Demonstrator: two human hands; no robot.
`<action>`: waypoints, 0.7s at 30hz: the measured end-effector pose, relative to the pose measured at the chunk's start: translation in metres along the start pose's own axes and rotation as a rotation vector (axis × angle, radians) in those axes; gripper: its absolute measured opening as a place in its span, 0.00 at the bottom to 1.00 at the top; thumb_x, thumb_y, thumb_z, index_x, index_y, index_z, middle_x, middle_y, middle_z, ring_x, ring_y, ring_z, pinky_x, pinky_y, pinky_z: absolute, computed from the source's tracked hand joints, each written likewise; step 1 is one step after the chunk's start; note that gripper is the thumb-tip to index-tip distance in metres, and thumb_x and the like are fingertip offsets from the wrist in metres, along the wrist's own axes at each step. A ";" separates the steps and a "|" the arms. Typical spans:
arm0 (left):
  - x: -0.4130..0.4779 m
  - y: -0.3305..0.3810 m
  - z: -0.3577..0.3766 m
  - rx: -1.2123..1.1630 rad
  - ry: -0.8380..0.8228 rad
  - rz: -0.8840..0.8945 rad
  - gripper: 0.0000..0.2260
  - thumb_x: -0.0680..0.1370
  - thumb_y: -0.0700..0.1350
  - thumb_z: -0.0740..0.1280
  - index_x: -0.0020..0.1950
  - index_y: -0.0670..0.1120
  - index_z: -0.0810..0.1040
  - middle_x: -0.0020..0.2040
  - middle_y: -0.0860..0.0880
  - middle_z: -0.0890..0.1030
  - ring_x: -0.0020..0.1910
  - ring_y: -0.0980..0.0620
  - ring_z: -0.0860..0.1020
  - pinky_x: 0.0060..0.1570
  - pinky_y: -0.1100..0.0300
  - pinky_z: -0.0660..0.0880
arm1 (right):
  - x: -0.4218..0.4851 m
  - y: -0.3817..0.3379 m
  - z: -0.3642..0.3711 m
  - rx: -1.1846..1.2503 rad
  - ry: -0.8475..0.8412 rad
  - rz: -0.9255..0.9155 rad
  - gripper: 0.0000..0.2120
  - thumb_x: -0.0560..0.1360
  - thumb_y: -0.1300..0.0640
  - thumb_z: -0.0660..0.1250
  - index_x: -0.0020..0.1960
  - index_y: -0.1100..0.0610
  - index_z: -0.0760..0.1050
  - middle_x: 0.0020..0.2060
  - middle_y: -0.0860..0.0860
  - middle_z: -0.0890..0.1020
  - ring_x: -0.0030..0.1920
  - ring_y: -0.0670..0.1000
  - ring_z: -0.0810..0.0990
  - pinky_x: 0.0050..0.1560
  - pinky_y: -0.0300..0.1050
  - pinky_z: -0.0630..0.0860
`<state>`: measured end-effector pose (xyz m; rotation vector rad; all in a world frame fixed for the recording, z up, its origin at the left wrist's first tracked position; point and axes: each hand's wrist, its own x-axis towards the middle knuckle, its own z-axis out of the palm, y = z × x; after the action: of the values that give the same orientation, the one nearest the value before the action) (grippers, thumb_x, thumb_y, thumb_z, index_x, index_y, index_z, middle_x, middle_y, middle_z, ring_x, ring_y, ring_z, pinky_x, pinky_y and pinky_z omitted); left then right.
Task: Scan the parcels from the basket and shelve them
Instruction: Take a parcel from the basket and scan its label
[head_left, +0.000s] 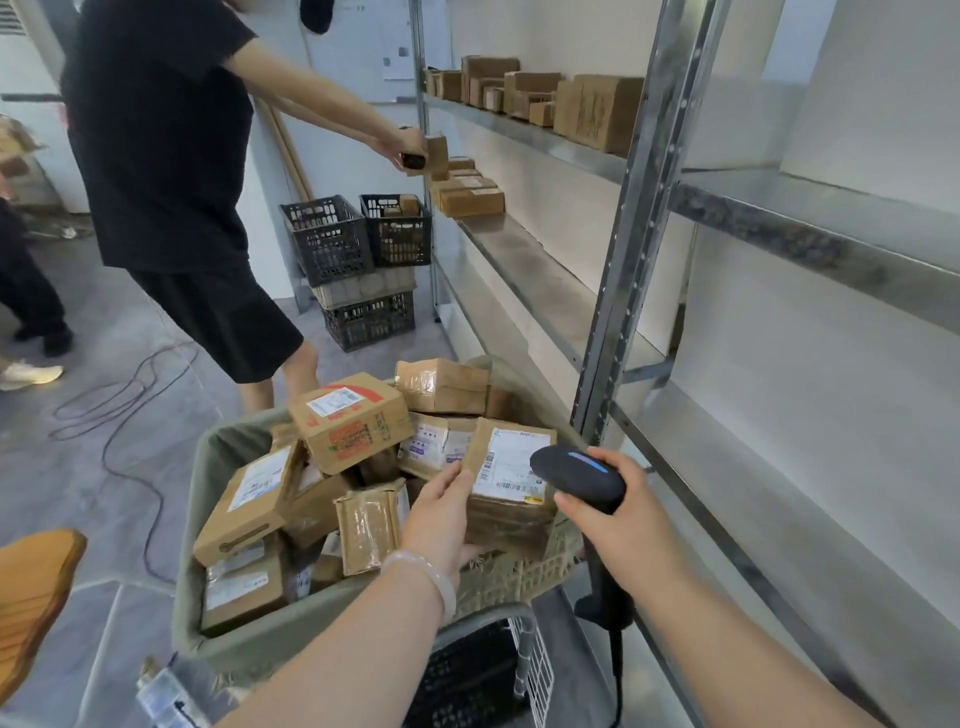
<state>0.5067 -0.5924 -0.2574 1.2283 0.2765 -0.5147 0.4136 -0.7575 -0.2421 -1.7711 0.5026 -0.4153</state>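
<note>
Fingers (451, 480) grip parcel (511, 480) at basket (519, 571) edge.

Left hand (441, 512) grips a labelled parcel (511, 486) over the basket (208, 613) — right hand (618, 512) aims a scanner (576, 475).

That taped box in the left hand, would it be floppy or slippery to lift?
Probably stiff: the taped box keeps square cardboard edges in the left hand. Its glossy tape may be a little slick. One hand tilts it, so it seems fairly light.

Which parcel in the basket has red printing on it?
The cardboard box lying on top of the pile, left of the scanner; the other parcels are plain brown with white labels.
</note>
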 end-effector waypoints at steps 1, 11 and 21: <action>0.006 0.002 0.001 0.006 -0.013 -0.008 0.13 0.82 0.48 0.67 0.66 0.56 0.76 0.57 0.48 0.84 0.55 0.45 0.83 0.53 0.41 0.81 | 0.006 0.004 0.008 0.008 0.009 0.014 0.26 0.69 0.54 0.80 0.59 0.36 0.72 0.55 0.40 0.78 0.52 0.49 0.82 0.53 0.58 0.82; 0.101 0.038 0.019 0.457 -0.191 0.178 0.21 0.81 0.50 0.68 0.73 0.58 0.70 0.61 0.57 0.81 0.58 0.59 0.79 0.61 0.58 0.76 | 0.090 0.014 0.052 0.073 0.227 0.105 0.24 0.70 0.55 0.78 0.53 0.33 0.70 0.55 0.44 0.80 0.45 0.45 0.83 0.36 0.38 0.80; 0.170 0.057 0.029 0.755 -0.172 0.239 0.29 0.78 0.58 0.67 0.78 0.62 0.62 0.70 0.52 0.74 0.67 0.49 0.74 0.69 0.47 0.72 | 0.151 0.014 0.078 0.030 0.274 0.135 0.25 0.70 0.53 0.79 0.55 0.32 0.70 0.53 0.36 0.76 0.52 0.50 0.82 0.48 0.54 0.83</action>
<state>0.6788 -0.6439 -0.2812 1.9036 -0.2396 -0.5289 0.5803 -0.7779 -0.2719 -1.6478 0.8009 -0.5710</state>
